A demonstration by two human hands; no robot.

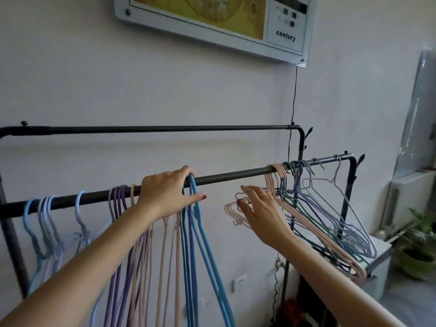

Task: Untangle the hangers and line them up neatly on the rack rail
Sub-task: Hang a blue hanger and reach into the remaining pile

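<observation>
Left hand [165,194] grips blue hangers [195,232] on rail [236,175]; right hand [259,208] apparently pinches pink hanger [232,212].

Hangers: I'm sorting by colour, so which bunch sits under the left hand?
The bright blue hangers; the left hand rests on the rail over their hooks, unlike the purple ones beside.
</observation>
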